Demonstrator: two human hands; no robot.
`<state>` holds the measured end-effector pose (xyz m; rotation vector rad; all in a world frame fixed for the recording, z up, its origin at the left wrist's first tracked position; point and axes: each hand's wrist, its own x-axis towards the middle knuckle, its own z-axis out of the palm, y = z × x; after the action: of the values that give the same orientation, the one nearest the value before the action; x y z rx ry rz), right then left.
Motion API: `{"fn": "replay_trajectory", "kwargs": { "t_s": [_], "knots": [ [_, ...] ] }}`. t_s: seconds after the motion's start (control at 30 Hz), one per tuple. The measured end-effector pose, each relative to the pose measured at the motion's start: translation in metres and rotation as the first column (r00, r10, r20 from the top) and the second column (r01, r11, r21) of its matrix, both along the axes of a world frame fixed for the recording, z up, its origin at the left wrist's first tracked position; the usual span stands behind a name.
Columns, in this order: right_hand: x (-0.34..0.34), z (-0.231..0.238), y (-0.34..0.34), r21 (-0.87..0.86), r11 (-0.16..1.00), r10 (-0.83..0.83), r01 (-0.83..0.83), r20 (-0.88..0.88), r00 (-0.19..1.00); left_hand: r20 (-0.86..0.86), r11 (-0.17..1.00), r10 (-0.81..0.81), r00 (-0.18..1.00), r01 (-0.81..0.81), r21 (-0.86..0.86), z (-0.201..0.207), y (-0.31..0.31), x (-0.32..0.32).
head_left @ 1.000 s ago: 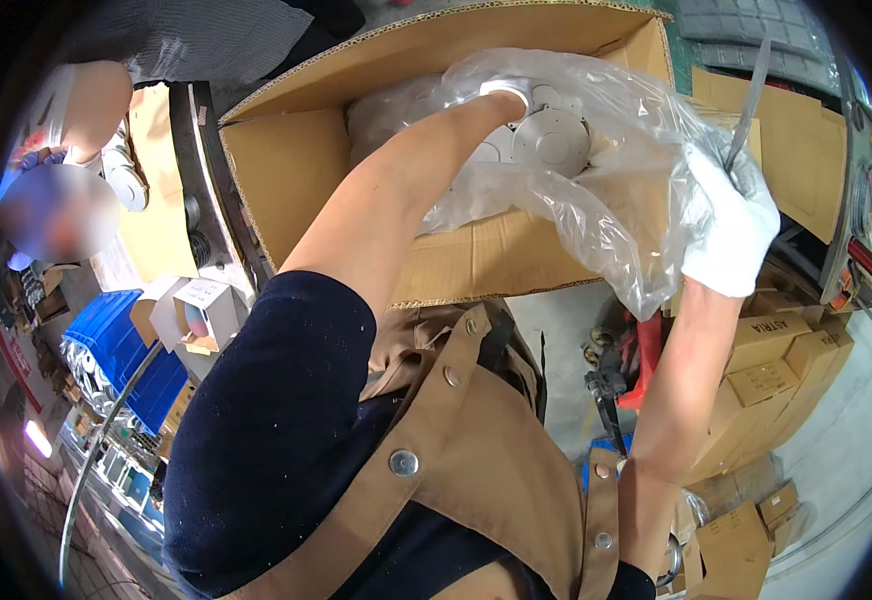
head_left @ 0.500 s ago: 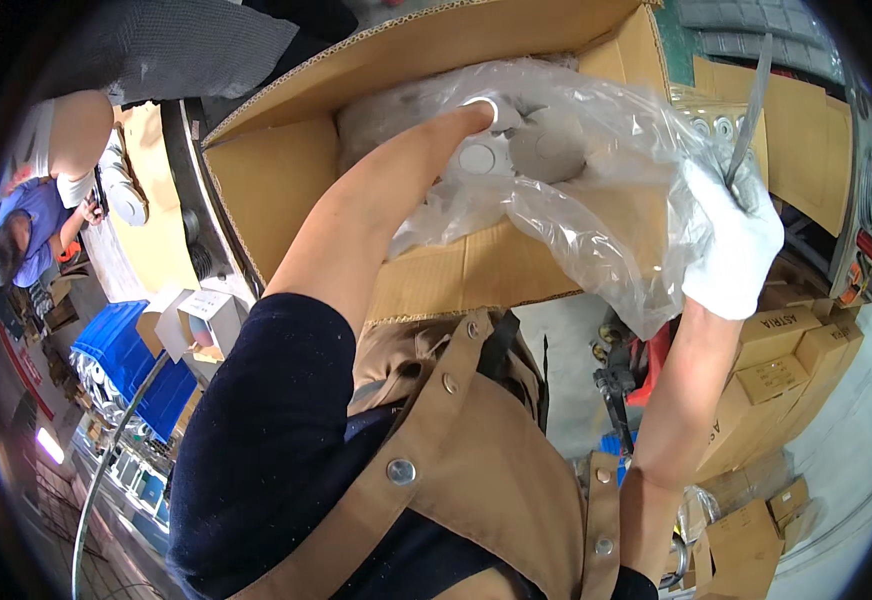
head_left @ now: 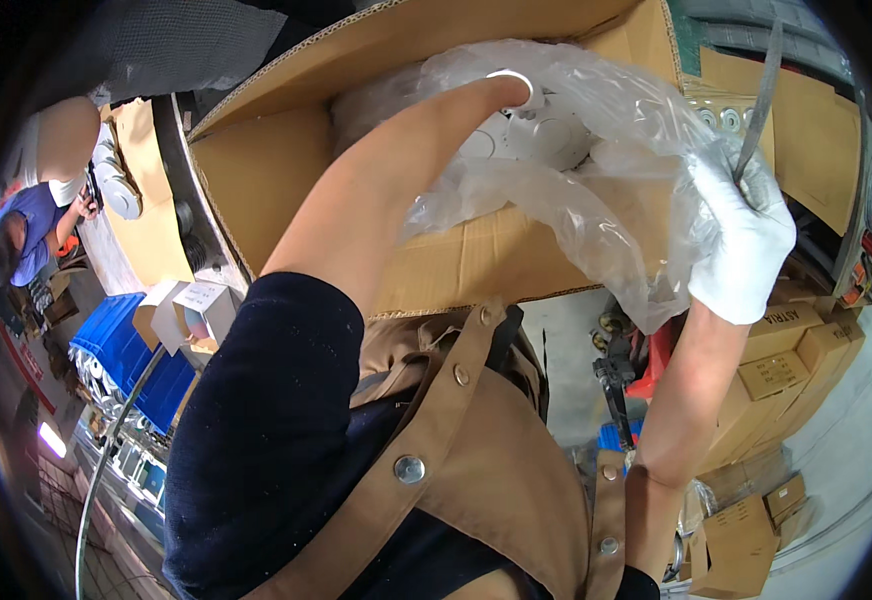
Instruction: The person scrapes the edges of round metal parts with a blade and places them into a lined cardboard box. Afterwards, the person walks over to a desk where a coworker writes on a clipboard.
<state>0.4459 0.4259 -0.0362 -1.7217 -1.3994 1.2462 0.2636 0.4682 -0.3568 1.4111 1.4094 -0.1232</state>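
Observation:
My left arm reaches into a big open cardboard box (head_left: 446,270) lined with a clear plastic bag (head_left: 596,220). Only the white glove cuff and part of my left hand (head_left: 524,92) show; its fingers are hidden among the contents. Beside it, inside the bag, lie white round parts, among them a flat disc (head_left: 561,140). At the box's right side, my white-gloved right hand (head_left: 746,235) is closed, gripping the gathered bag edge. A long, flat grey strip (head_left: 761,105) sticks up out of the same grip.
At left, another person (head_left: 31,225) stands by a bench with white round parts (head_left: 118,185). A small white carton (head_left: 204,312) and a blue bin (head_left: 121,350) are nearer. Stacked cartons (head_left: 781,370) stand on the right, with small parts (head_left: 726,120) behind my right hand.
My left hand has moved farther into the box and to the right. A grey disc beside it now looks paler and partly covered. My right hand keeps its grip, shifted slightly right.

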Motion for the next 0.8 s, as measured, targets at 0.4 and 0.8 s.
{"fn": "replay_trajectory", "kwargs": {
  "t_s": [0.4, 0.8],
  "knots": [
    [0.003, -0.01, -0.004, 0.169, 0.982, 0.079, -0.089, 0.063, 0.995, -0.097, 0.97, -0.104, 0.99, 0.122, 0.208, -0.041, -0.008, -0.025],
    [0.0, -0.016, -0.009, 0.07, 0.996, -0.043, 0.048, -0.06, 0.997, -0.204, 0.867, -0.178, 0.963, 0.252, 0.429, -0.058, 0.02, -0.007]
  ]
}}
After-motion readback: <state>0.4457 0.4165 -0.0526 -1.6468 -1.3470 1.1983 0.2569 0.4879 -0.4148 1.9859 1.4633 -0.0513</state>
